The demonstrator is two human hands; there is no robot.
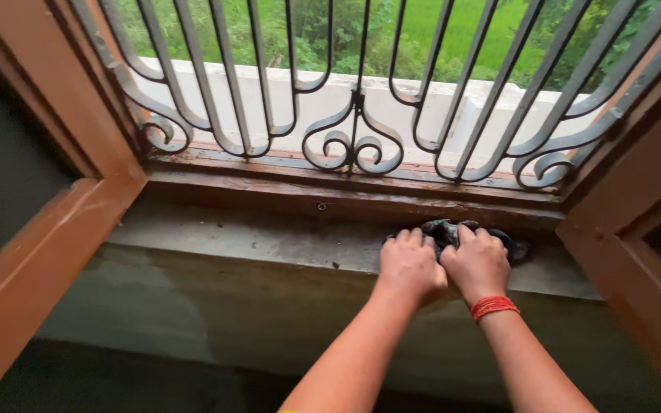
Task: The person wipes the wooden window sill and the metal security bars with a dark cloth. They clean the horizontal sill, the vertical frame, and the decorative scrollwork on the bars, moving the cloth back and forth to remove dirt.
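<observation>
Dark, soft crumpled cloth (453,232) sits on the grey stone window ledge (269,245), squeezed under both the left hand (411,266) and right hand (477,264); it looks light and bunches easily.

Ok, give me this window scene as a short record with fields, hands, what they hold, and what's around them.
left hand: pressed on the dark cloth, beside the right hand
right hand: pressed on the same cloth, red thread band on the wrist
dark cloth: bunched on the grey sill, near its right end
grey sill: stone, with specks of dirt
metal grille: curled bars above the sill
wooden frame: brown, shutters open
</observation>
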